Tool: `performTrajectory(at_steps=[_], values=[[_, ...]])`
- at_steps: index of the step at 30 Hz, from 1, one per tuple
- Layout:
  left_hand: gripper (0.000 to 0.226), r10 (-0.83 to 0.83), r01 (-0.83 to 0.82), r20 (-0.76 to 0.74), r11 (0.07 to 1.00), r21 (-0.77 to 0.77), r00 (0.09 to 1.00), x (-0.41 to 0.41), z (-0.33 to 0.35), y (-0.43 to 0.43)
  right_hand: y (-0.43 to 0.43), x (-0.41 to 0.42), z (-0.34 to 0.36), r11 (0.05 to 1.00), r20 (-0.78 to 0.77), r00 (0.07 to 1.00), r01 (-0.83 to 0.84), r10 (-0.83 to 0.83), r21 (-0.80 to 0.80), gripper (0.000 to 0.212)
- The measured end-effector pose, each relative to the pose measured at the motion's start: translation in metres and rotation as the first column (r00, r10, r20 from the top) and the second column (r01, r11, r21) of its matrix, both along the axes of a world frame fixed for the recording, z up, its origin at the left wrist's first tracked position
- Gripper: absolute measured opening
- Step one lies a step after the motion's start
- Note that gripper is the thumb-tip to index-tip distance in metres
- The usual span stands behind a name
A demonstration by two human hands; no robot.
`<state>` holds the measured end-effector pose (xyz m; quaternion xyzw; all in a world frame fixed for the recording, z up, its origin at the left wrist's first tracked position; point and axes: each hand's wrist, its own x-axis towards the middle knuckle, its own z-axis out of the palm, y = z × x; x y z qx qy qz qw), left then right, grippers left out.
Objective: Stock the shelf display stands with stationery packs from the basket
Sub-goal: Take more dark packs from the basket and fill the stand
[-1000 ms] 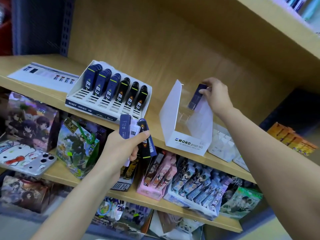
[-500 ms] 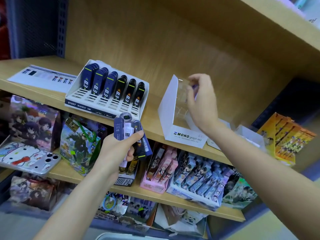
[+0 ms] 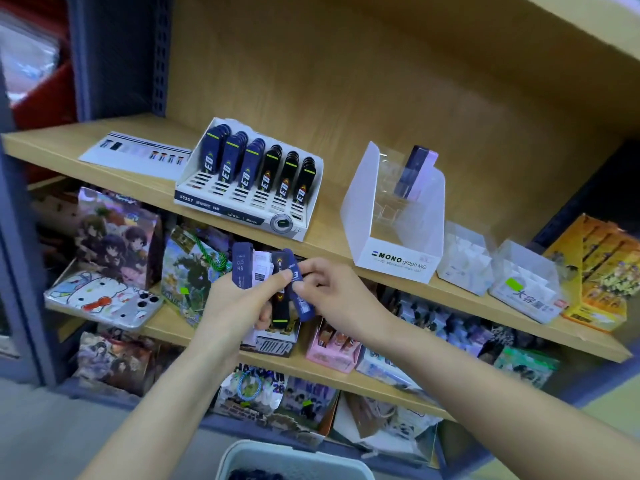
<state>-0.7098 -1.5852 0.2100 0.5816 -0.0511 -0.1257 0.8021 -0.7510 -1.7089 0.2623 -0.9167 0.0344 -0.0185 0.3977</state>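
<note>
My left hand point(image 3: 235, 306) curls tight around a bunch of packs point(image 3: 241, 268), near me, below the left stand point(image 3: 242, 216). My right hand point(image 3: 332, 289) pinches one blue pack point(image 3: 306, 306) in the bunch.

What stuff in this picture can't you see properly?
All in the head view:
- Basket: cut off by the bottom edge; what's inside is only a dark patch.
- Fanned packs: the left hand grips them and its fingers cover some, so they can't be counted.
- Purple pack in the MONO stand: label blurred.
- Blue pack, pinched by the right hand: print too small to read.
</note>
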Motion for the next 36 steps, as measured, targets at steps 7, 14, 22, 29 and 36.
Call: performTrajectory(at_steps=[7,14,22,29,36], values=[[0.035,0.127,-0.129,0.038,0.99,0.061,0.991,0.006,-0.006,0.018,0.007,0.002,0.009,0.997,0.015,0.998,0.068,-0.068,0.037,0.03],[0.015,0.143,-0.143,0.004,0.988,0.061,0.99,0.006,-0.008,0.039,0.018,0.012,0.022,0.983,0.081,0.995,-0.074,0.061,0.169,0.031],[0.016,0.172,-0.172,-0.005,0.982,0.075,0.985,0.011,-0.012,0.066,0.027,0.046,0.046,1.0,0.214,0.977,-0.019,0.019,-0.002,0.016],[0.017,0.212,-0.211,-0.044,0.977,0.02,0.976,0.016,-0.009,0.075,0.039,0.078,0.053,0.986,0.36,0.927,0.049,-0.103,0.158,0.01],[0.017,0.224,-0.224,-0.038,0.975,-0.002,0.974,0.02,-0.008,0.082,0.064,0.118,0.067,0.996,0.592,0.804,0.088,-0.054,-0.029,0.012]])
